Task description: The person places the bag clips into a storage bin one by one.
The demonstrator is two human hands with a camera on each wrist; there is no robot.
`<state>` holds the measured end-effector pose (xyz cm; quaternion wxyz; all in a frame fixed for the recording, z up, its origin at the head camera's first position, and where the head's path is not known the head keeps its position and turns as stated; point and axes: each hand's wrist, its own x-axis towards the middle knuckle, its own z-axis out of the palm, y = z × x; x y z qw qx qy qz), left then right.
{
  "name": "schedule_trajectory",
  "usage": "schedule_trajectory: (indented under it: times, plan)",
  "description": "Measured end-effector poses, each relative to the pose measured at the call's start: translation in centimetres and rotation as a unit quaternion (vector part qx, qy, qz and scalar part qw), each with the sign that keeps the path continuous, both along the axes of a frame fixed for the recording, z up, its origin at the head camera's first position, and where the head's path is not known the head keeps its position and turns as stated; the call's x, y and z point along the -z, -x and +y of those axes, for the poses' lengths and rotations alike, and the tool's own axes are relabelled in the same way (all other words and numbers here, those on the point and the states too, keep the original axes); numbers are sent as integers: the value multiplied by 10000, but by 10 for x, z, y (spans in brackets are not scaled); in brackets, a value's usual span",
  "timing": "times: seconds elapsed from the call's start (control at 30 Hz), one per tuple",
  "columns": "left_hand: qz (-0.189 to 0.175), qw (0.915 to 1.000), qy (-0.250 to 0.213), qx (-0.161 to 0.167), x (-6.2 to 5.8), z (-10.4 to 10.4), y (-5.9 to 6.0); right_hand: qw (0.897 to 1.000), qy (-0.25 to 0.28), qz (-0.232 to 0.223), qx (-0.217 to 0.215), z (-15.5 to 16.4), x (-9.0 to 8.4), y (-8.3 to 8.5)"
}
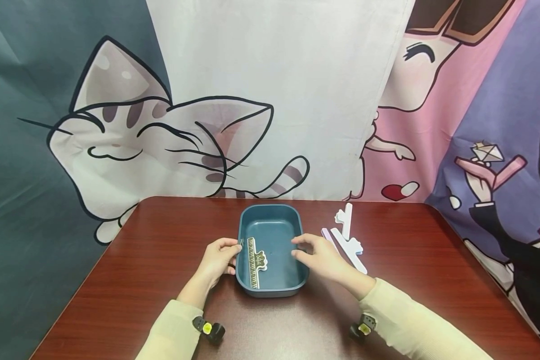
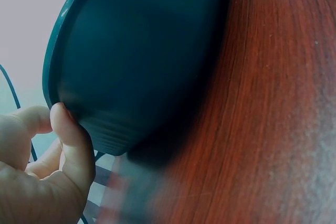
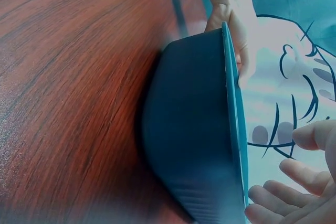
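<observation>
A dark blue-green plastic bin with rounded corners sits on the table. My left hand pinches its left rim, thumb on one side and fingers on the other; the left wrist view has the thumb at the rim. Inside, along the left wall, lies a long clip with a key-like striped pattern and a scalloped handle. Over the right rim reaches my right hand, holding nothing. Its fingers are spread and slightly bent beside the rim in the right wrist view.
Right of the bin lie a small white clip, a longer white clip and a purple strip, partly behind my right hand. The reddish-brown wooden table ends at a cartoon-printed curtain.
</observation>
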<state>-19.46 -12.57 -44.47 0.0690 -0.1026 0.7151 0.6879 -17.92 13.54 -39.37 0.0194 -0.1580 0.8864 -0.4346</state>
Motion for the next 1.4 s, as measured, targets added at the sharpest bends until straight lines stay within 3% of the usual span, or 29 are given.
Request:
schedule_trajectory:
  times: [0.13,0.3,0.7,1.13,1.4]
  plan:
    - [-18,10000,-6,22,-5,0,-2,10000,2,21,-15,2,0,0]
    - [3,10000,-25,-13,0,0,0,9999,103,-52,8,4,1,-1]
    - [-8,10000,-37,42,0,0,-1,9993,34,-159,330,9,4,-1]
    - [1,10000,33,13,-1,-1,-1,9989,-54,130,442,21,14,3]
    - [-43,10000,63,-7,4,-1,1,9972,-367,260,595,29,20,8]
